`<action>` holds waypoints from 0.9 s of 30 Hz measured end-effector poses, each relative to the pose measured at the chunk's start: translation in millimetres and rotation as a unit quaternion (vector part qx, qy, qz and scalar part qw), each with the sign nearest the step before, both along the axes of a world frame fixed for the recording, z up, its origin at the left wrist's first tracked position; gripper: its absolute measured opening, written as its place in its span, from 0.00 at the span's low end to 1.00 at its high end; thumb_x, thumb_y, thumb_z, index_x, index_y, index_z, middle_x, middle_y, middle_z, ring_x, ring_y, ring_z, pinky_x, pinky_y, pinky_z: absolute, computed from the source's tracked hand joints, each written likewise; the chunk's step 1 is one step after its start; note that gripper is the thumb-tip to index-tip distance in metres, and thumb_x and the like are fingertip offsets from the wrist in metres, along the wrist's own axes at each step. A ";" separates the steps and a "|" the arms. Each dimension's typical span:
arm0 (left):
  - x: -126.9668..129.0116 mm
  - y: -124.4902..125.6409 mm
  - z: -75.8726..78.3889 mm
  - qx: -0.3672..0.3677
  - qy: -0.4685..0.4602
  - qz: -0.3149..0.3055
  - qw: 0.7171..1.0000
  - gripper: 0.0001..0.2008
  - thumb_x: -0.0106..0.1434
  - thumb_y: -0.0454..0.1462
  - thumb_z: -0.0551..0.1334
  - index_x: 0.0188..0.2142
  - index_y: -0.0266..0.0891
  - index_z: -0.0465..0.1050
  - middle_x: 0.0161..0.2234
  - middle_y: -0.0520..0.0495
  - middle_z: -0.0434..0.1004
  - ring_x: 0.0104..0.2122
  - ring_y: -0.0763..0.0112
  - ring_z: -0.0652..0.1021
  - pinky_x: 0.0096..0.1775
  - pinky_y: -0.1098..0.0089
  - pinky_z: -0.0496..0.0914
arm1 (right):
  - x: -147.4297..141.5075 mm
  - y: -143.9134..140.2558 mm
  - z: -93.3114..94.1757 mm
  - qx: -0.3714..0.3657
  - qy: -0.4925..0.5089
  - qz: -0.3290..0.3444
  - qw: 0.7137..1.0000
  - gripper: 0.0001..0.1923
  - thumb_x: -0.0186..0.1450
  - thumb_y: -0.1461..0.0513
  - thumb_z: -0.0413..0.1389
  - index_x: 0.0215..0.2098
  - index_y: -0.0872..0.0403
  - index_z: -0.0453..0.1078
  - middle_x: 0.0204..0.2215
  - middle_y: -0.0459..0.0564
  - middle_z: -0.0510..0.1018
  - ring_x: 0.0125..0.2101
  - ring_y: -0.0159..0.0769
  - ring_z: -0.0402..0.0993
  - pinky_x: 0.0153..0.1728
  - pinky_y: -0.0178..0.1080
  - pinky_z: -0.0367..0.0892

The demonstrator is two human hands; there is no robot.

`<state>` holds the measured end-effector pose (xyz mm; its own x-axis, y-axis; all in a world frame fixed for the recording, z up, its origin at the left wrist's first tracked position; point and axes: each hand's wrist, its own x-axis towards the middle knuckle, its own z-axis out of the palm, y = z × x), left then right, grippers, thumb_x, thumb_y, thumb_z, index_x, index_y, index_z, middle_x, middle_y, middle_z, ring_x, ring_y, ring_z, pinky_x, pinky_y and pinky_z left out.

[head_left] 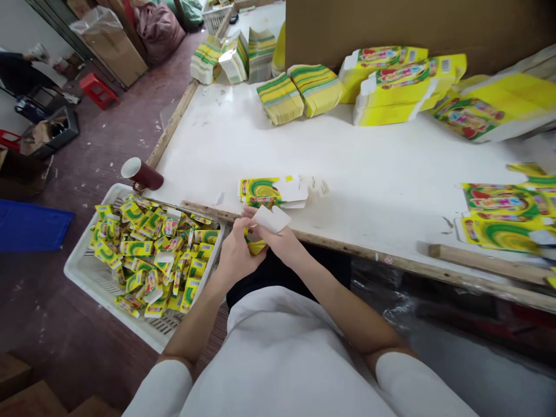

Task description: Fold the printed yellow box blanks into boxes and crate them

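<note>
Both hands hold one small yellow carton (256, 246) at the table's front edge, its white flap (272, 219) sticking up between them. My left hand (238, 249) curls its fingers around the carton's left side. On the other side, my right hand (282, 243) grips near the base of the white flap; its fingertips are partly hidden. Just beyond the hands, a small pile of flat yellow cartons (271, 191) with white flaps lies on the table. To the left below, a white plastic basket (82, 278) holds many folded small yellow cartons (152, 249).
A dark red mug (147, 175) lies tilted at the table's left corner. Stacks of flat cartons (317, 87) and larger yellow boxes (391, 92) line the back. More cartons (504, 214) and a wooden strip (486, 262) are at right. A red stool (98, 91) stands on the floor.
</note>
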<state>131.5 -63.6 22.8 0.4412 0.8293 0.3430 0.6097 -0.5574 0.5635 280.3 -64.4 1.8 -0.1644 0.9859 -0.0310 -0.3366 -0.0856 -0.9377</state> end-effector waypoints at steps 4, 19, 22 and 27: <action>-7.0 6.5 -3.0 -0.082 0.009 -0.010 0.997 0.30 0.55 0.36 0.66 0.54 0.41 0.55 0.45 0.43 0.74 0.33 0.66 0.79 0.33 0.68 0.72 | 4.5 -2.5 -4.6 0.099 -0.050 0.047 0.993 0.39 0.69 0.43 0.55 0.71 0.54 0.58 0.68 0.60 0.63 0.69 0.49 0.59 0.68 0.54 0.57; -13.7 15.7 -0.4 -0.327 -0.389 0.191 0.840 0.26 0.51 0.44 0.76 0.44 0.37 0.69 0.35 0.48 0.78 0.33 0.72 0.79 0.38 0.71 0.74 | 25.5 0.8 -15.8 0.269 -0.321 -0.078 0.905 0.31 0.72 0.58 0.55 0.71 0.50 0.58 0.74 0.57 0.47 0.73 0.49 0.46 0.69 0.54 0.56; -16.6 15.5 4.2 -0.307 -0.409 0.217 0.832 0.26 0.50 0.42 0.77 0.45 0.37 0.72 0.28 0.52 0.77 0.27 0.75 0.77 0.34 0.74 0.73 | 29.9 -1.8 -15.2 0.298 -0.358 -0.051 0.883 0.22 0.74 0.58 0.51 0.65 0.52 0.69 0.73 0.59 0.51 0.71 0.48 0.52 0.64 0.50 0.65; -14.8 17.7 9.1 -0.305 -0.451 0.221 0.810 0.26 0.45 0.41 0.79 0.41 0.36 0.74 0.26 0.53 0.75 0.24 0.78 0.75 0.30 0.77 0.72 | 45.0 1.7 -5.7 0.348 -0.359 -0.015 0.866 0.17 0.72 0.57 0.55 0.55 0.54 0.76 0.70 0.62 0.58 0.68 0.47 0.61 0.63 0.49 0.67</action>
<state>116.7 -45.9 31.8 -0.1459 0.9743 -0.1718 -0.1380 0.1519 0.9787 325.3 -62.7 -3.9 -0.3225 0.8106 0.4888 0.3616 0.5828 -0.7277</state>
